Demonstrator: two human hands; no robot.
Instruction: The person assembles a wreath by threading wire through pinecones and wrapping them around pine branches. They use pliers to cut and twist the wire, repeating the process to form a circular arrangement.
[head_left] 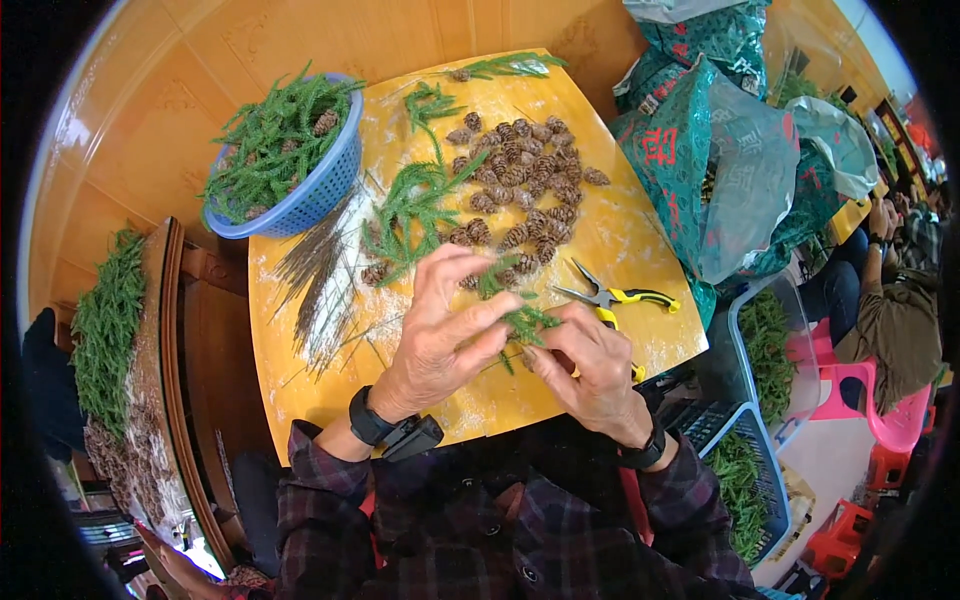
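Green sprig (527, 322) held over yellow table (620, 240)

The right hand (590, 368) pinches the sprig; the left hand (440, 335) curves over its other end, whether gripping I cannot tell. 1 pair of pliers (603, 298) and pine cones (520, 165) lie beyond.

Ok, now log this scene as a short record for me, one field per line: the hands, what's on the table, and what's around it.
Left hand: fingers at a green sprig; grip unclear from blur
Right hand: pinching the sprig
Table: yellow, white bits scattered on it
Cones: brown, clustered beyond the hands
Pliers: yellow-handled, jaws open, just beyond the right hand
Rods: thin, dark, on the table's left
Basket: blue, far left corner, holding greenery and cones
Bags: green plastic, right of the table
Crate: blue, lower right, holding greenery
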